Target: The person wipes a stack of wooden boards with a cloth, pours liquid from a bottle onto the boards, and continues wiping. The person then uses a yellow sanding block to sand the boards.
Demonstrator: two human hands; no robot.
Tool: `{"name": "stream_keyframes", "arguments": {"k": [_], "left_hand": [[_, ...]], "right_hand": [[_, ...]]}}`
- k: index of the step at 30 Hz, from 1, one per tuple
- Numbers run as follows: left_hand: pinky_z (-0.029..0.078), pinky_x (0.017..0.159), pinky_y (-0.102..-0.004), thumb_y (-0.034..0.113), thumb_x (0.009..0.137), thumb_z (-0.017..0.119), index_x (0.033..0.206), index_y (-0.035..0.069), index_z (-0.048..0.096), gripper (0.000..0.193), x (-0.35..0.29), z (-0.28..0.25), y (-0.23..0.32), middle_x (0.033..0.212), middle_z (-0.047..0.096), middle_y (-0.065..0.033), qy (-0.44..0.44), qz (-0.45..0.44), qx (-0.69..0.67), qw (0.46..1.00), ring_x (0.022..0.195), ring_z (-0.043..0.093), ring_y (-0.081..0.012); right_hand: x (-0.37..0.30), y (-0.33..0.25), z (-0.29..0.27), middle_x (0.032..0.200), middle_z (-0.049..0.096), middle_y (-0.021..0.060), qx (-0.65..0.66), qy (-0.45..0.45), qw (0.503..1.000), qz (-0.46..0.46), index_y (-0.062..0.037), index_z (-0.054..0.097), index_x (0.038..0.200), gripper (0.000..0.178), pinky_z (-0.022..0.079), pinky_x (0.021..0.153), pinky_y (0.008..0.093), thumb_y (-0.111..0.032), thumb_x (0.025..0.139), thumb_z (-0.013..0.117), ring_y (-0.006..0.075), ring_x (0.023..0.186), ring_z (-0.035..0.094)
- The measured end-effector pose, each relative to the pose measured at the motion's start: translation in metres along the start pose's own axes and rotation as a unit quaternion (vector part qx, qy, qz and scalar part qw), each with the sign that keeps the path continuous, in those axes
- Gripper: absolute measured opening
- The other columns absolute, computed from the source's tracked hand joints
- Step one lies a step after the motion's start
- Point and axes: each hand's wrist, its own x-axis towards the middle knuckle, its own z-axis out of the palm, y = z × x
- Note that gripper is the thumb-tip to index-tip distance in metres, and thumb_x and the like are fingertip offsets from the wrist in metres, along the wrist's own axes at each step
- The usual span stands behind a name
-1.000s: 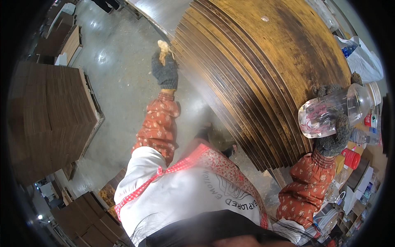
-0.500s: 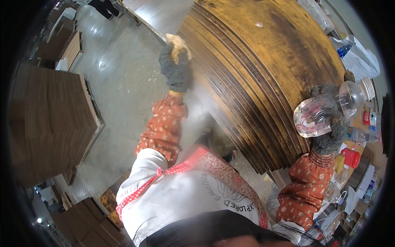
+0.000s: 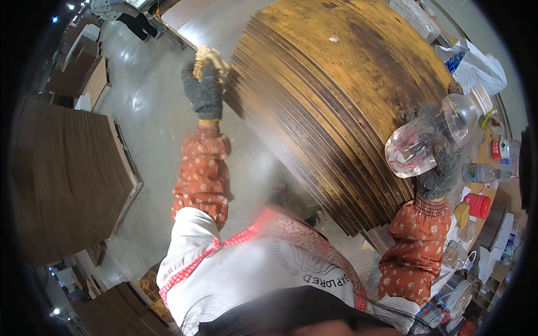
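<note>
My left hand (image 3: pixel 204 84), in a dark grey knit glove, is closed around a crumpled cream-coloured rag (image 3: pixel 210 60). It is at the left edge of a tall stack of worn, brown-yellow boards (image 3: pixel 358 61); whether the rag touches them I cannot tell. On the right, my right hand (image 3: pixel 440 168), gloved too, grips a large clear plastic bottle (image 3: pixel 460 124) by its side. The bottle lies tilted over the stack's right part, its pale cap end pointing up and right, its wide end toward the boards. Some pinkish colour shows through its wall. Both forearms wear orange flowered sleeves.
Along the right, a cluttered table carries a red container (image 3: pixel 477 206), a small clear bottle (image 3: pixel 479 173) and a white plastic bag (image 3: pixel 476 70). A big stack of brown sheets (image 3: pixel 73 179) stands on the left. Another person's dark-trousered legs (image 3: pixel 137 25) show at the far left.
My left hand has moved left and slightly up with the rag, away from my body. The right hand still grips the bottle, now a little further left and up in view.
</note>
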Motion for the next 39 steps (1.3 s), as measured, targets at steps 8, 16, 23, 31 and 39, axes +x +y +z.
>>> {"name": "stream_keyframes", "arguments": {"k": [8,16,23,31,39], "left_hand": [[0.046,0.089,-0.0350,0.024,0.089,0.061,0.120,-0.001,0.052,0.040,-0.016,0.056,-0.018,0.107,0.061,-0.0155,0.057,0.091,0.225,0.968,0.100,0.059,-0.0234],[0.049,0.087,-0.0316,0.016,0.087,0.064,0.114,0.001,0.056,0.031,0.053,0.053,0.031,0.107,0.063,-0.0118,0.041,0.137,0.115,0.983,0.098,0.060,-0.0172],[0.043,0.094,-0.0397,0.024,0.090,0.059,0.118,-0.003,0.055,0.039,-0.023,0.107,0.042,0.113,0.059,-0.0211,-0.093,0.131,0.133,0.978,0.108,0.056,-0.0332],[0.047,0.085,-0.0384,0.027,0.087,0.060,0.119,0.005,0.056,0.039,0.036,0.096,0.013,0.101,0.065,-0.0186,-0.046,0.121,0.260,0.957,0.095,0.062,-0.0300],[0.050,0.060,-0.0260,0.013,0.090,0.060,0.120,0.005,0.056,0.032,0.084,0.072,0.031,0.090,0.064,-0.0069,-0.132,-0.033,0.100,0.986,0.071,0.059,-0.0123]], "right_hand": [[0.005,-0.006,0.002,0.121,0.060,0.0158,-0.095,-0.009,0.994,-0.052,0.0047,0.060,0.116,0.034,0.044,0.097,0.0411,-0.009,0.085,0.065,0.0276,0.109,0.057],[0.019,-0.030,0.011,0.117,0.064,0.0036,-0.061,-0.022,0.996,0.055,-0.0207,0.068,0.111,0.039,0.046,0.093,0.0410,-0.013,0.073,0.072,0.0316,0.115,0.055],[0.025,-0.039,0.011,0.123,0.055,0.0094,-0.039,-0.020,0.994,0.100,-0.0153,0.064,0.113,0.041,0.048,0.088,0.0396,-0.009,0.073,0.073,0.0311,0.114,0.053],[0.024,-0.043,0.010,0.117,0.060,0.0109,0.118,0.012,0.977,0.175,-0.0066,0.063,0.111,0.034,0.049,0.088,0.0373,-0.006,0.078,0.070,0.0271,0.106,0.059],[0.052,-0.056,0.022,0.119,0.056,0.0103,0.565,0.082,0.785,0.239,-0.0046,0.044,0.130,0.047,0.057,0.081,0.0341,-0.011,0.088,0.063,0.0220,0.100,0.062]]}}
